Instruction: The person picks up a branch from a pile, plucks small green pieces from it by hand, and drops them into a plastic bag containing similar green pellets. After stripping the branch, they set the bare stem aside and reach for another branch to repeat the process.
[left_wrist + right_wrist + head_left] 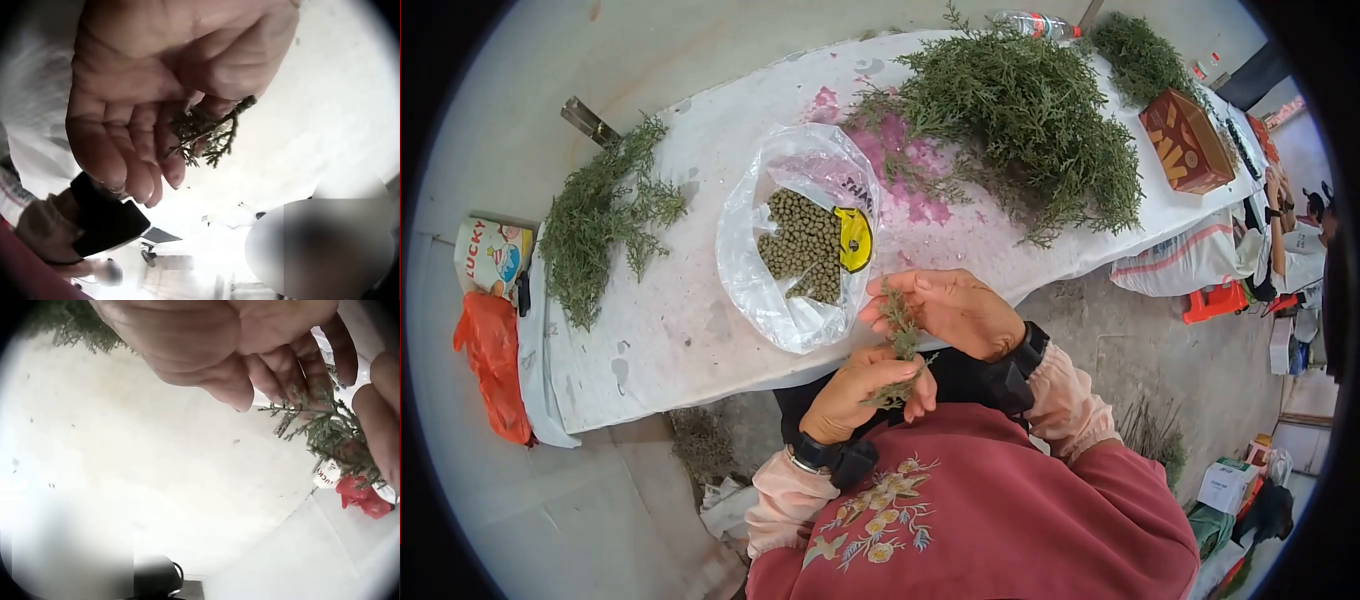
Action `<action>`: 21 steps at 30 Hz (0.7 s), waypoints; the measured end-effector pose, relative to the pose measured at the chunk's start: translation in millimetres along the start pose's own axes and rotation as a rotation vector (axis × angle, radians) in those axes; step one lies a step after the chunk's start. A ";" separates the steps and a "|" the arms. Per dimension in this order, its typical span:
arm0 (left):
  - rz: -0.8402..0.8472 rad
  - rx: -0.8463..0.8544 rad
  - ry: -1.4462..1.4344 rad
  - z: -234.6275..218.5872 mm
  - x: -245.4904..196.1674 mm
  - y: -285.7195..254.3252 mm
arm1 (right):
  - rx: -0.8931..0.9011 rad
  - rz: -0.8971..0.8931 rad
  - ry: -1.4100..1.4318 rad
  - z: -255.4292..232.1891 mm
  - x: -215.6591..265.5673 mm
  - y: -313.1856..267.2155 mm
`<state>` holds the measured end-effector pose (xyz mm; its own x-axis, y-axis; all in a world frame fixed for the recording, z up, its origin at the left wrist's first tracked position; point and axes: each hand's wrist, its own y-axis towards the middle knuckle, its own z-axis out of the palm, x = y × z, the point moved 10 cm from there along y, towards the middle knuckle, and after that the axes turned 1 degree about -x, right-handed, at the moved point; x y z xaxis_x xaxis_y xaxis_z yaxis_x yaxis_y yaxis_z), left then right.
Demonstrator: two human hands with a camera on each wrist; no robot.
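Observation:
In the head view my left hand (858, 392) holds a small green conifer sprig (900, 325) at the front edge of the table, its leafy tip pointing up and away from my body. The sprig's cut stem (248, 103) shows beside the curled fingers in the left wrist view. My right hand (962, 308) is held just beyond, palm toward the sprig, its fingers loosely extended beside the leafy tip. Close in front of both hands lies an open clear plastic bag (745, 265) with many small greenish-brown pellets (800, 240) and a yellow label (855, 238).
A big heap of conifer branches (1030, 120) covers the table's (690, 330) back right, with a smaller pile (605, 225) at left. A red-brown box (1185, 145) stands at the right end, a plastic bottle (1035, 25) behind. A red bag (492, 360) hangs at the left edge.

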<state>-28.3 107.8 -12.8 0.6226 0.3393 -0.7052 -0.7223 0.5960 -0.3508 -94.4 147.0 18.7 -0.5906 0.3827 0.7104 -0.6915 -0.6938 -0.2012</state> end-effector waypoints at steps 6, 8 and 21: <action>0.092 0.289 -0.288 20.4 -4.5 1.6 | 0.151 0.023 0.178 4.0 -10.1 -1.3; 0.080 0.322 -0.304 19.3 0.4 3.4 | 0.168 -0.001 0.159 -0.3 -12.7 -1.4; 0.479 -0.530 0.275 -21.1 -73.2 -30.4 | -0.463 -0.605 -0.977 -5.3 50.2 -43.8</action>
<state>-58.3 49.5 36.5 0.1579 0.2380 -0.9583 -0.9855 -0.0225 -0.1680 -96.0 199.8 59.6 0.2945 -0.1867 0.9372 -0.9444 -0.2069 0.2556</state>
